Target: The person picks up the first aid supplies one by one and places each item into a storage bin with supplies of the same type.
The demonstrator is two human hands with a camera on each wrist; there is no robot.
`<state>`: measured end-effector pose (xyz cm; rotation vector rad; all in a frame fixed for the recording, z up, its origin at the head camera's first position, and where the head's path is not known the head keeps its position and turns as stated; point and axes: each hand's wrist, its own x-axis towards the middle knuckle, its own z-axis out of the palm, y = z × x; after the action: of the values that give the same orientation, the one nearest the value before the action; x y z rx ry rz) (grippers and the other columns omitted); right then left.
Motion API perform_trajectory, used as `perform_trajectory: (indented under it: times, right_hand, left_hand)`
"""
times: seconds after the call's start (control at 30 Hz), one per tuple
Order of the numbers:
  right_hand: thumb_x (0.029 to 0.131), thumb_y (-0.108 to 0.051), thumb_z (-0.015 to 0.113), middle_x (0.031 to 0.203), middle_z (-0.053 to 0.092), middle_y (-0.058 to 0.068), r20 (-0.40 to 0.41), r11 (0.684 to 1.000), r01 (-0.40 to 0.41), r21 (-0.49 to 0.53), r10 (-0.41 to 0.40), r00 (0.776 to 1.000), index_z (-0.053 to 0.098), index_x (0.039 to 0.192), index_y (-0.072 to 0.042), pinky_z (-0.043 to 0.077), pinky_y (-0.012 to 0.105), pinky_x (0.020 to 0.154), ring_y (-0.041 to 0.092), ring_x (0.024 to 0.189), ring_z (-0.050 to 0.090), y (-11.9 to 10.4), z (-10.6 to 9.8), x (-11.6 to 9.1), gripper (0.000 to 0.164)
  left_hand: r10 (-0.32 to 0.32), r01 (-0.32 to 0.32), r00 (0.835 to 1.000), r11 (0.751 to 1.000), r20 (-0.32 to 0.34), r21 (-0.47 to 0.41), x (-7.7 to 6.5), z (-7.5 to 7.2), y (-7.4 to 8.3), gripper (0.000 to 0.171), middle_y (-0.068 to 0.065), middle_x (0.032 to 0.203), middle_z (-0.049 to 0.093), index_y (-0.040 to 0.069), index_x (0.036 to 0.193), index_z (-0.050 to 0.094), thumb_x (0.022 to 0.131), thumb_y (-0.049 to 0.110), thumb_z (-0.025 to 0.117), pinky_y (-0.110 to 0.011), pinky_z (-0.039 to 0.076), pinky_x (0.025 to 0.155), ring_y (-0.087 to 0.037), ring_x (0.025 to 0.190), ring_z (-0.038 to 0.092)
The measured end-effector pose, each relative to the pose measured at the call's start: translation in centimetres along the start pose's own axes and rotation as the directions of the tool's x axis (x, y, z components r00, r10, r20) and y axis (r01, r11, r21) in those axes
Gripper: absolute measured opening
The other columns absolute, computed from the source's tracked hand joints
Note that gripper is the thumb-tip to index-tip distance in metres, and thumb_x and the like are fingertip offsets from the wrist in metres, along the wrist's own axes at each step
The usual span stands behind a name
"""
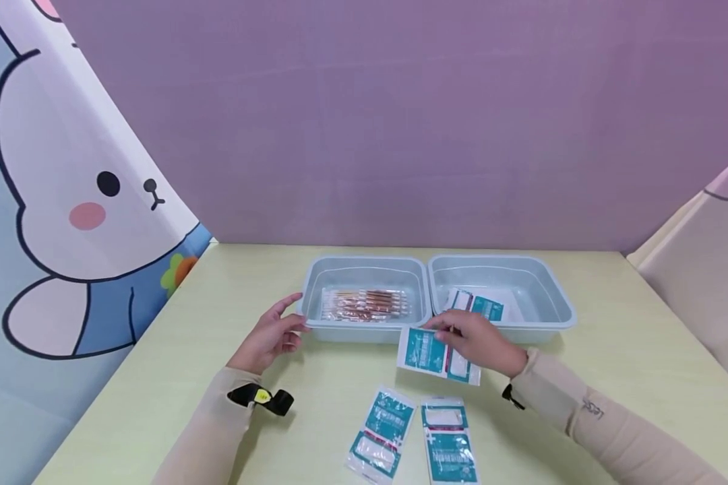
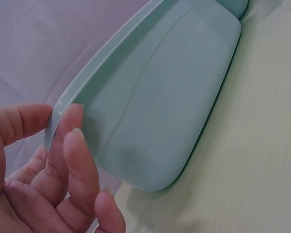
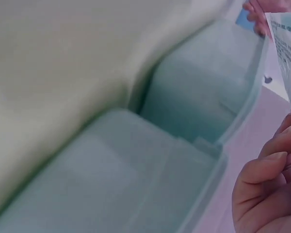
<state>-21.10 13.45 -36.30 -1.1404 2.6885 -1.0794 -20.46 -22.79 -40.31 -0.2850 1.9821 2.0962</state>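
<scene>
My left hand (image 1: 269, 335) pinches the left end of a pale blue plastic tray (image 1: 364, 334), its rim (image 2: 58, 114) between thumb and finger in the left wrist view. In that tray lie clear packs of brown-tipped swabs (image 1: 367, 304). A flat teal-and-white packet (image 1: 423, 351) hangs in front of the trays, its upper edge pinched by my right hand (image 1: 478, 339). The right wrist view catches the printed packet (image 3: 288, 46) at its right edge, above my right hand's curled fingers (image 3: 264, 172).
A second pale blue tray (image 1: 536, 293) stands against the first on the right, with teal-and-white packets (image 1: 487, 308) inside. Two more such packets, one left (image 1: 382, 434) and one right (image 1: 451, 444), lie on the table nearer me. A purple cloth (image 1: 364, 135) hangs behind.
</scene>
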Motion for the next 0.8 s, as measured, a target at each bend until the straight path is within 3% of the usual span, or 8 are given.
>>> perform_trajectory:
  times: [0.17, 0.5, 0.8]
  right_hand:
    - [0.09, 0.003, 0.06, 0.092, 0.065, 0.005, -0.031, 0.998, -0.06, -0.009, 0.059, 0.998, 0.067, 0.11, 0.001, 0.044, 0.026, 0.061, 0.009, 0.067, 0.049, -0.3, -1.1, 0.3, 0.021]
    - [0.092, 0.002, 0.059, 0.093, 0.065, 0.009, -0.053, 0.995, -0.096, 0.006, 0.097, 0.994, 0.066, 0.114, 0.003, 0.048, 0.025, 0.06, 0.012, 0.067, 0.055, -0.4, -3.4, 1.7, 0.023]
    - [0.093, 0.003, 0.057, 0.086, 0.063, 0.007, -0.07, 0.99, -0.136, -0.028, 0.134, 0.989, 0.065, 0.114, 0.003, 0.042, 0.027, 0.059, 0.019, 0.067, 0.049, 0.0, -6.3, 3.5, 0.023]
  left_hand:
    - [0.004, -0.004, 1.0, 1.0, 0.006, 0.001, 0.0, -0.1, 0.2, 0.061, 0.004, 0.07, 0.063, 0.014, 0.15, 0.027, 0.095, 0.006, 0.052, -0.023, 0.041, 0.055, -0.007, 0.05, 0.051]
    - [0.0, 0.0, 1.0, 1.0, 0.01, 0.003, 0.1, -0.1, 0.2, 0.062, 0.004, 0.071, 0.063, 0.013, 0.151, 0.025, 0.095, 0.006, 0.052, -0.023, 0.041, 0.054, -0.007, 0.05, 0.051]
    - [0.009, -0.009, 1.0, 1.0, 0.022, -0.014, 0.3, -0.2, 0.0, 0.062, 0.004, 0.071, 0.063, 0.013, 0.151, 0.025, 0.095, 0.006, 0.052, -0.023, 0.041, 0.054, -0.007, 0.05, 0.051]
